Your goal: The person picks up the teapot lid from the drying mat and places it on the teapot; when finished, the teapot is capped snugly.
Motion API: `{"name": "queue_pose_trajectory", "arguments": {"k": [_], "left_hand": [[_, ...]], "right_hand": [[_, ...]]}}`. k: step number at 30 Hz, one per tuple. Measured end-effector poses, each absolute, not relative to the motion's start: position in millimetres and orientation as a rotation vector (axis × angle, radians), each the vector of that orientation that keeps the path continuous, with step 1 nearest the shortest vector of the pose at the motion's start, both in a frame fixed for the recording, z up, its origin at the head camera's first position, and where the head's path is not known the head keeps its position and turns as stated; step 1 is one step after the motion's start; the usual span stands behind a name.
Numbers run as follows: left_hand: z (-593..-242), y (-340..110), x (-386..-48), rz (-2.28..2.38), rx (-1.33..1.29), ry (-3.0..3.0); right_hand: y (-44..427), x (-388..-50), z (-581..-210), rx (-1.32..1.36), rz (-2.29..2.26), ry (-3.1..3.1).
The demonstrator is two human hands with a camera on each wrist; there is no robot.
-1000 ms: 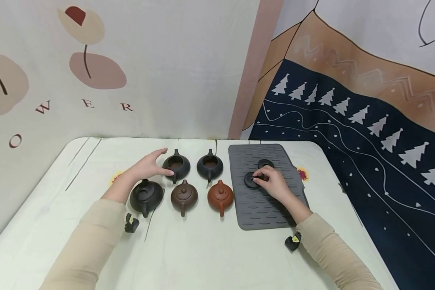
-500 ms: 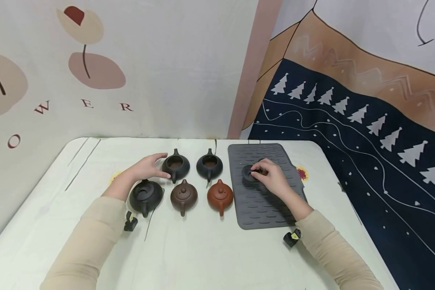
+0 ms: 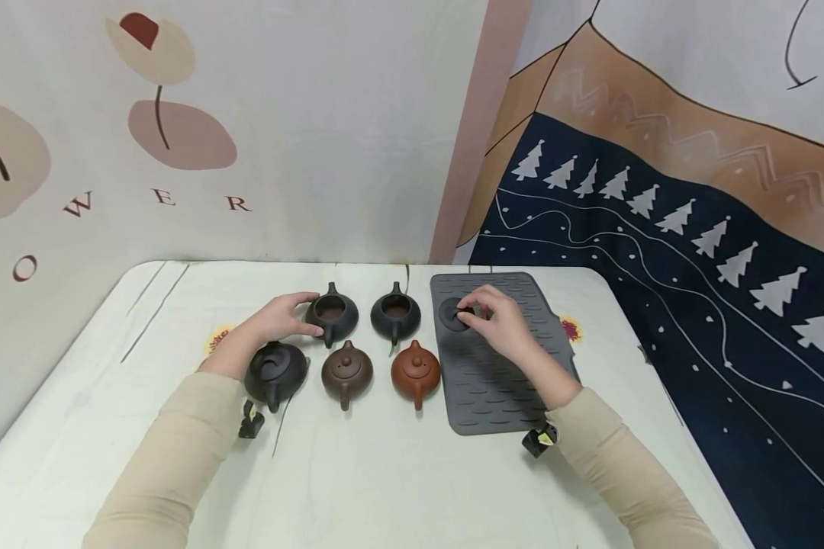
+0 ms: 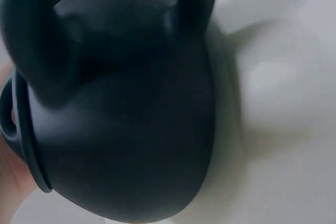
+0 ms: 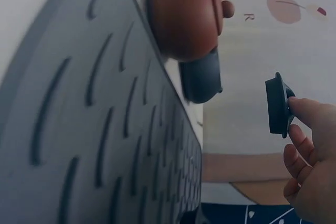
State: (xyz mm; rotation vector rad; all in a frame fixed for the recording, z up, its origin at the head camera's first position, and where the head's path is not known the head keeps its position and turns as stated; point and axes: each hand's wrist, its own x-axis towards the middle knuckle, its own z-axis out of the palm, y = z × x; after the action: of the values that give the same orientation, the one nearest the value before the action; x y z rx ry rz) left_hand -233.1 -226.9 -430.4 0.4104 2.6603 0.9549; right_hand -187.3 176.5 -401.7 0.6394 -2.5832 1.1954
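In the head view my left hand (image 3: 278,316) holds the side of a lidless black teapot (image 3: 345,322) at the back left, thumb near its handle. My right hand (image 3: 501,324) pinches the knob of a black teapot lid (image 3: 452,315). In the right wrist view this lid (image 5: 275,107) hangs in the air, off the grey mat (image 5: 89,124). A second lidless black teapot (image 3: 407,328) stands between the held teapot and the mat. Up close in the left wrist view, a lidded black teapot (image 4: 131,140) hides most of my left hand (image 4: 11,177).
The lidded black teapot (image 3: 281,375), a brown teapot (image 3: 357,377) and an orange-red teapot (image 3: 417,375) line the front row, lids on. The ribbed grey mat (image 3: 508,396) lies to their right. Printed cloth (image 3: 329,137) hangs behind the table.
My right hand has carried the lid leftward and up from the mat. A second lid, seen earlier on the mat, is now behind the hand. My left fingers have closed in on the teapot.
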Motion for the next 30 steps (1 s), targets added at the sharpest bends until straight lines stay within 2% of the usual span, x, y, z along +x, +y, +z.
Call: {"name": "queue_pose_trajectory", "arguments": {"k": [30], "left_hand": [[-433,-227,-233,1.027,0.399,2.665]], "right_hand": [[88,-205,-374,0.830,1.341,-2.491]]}}
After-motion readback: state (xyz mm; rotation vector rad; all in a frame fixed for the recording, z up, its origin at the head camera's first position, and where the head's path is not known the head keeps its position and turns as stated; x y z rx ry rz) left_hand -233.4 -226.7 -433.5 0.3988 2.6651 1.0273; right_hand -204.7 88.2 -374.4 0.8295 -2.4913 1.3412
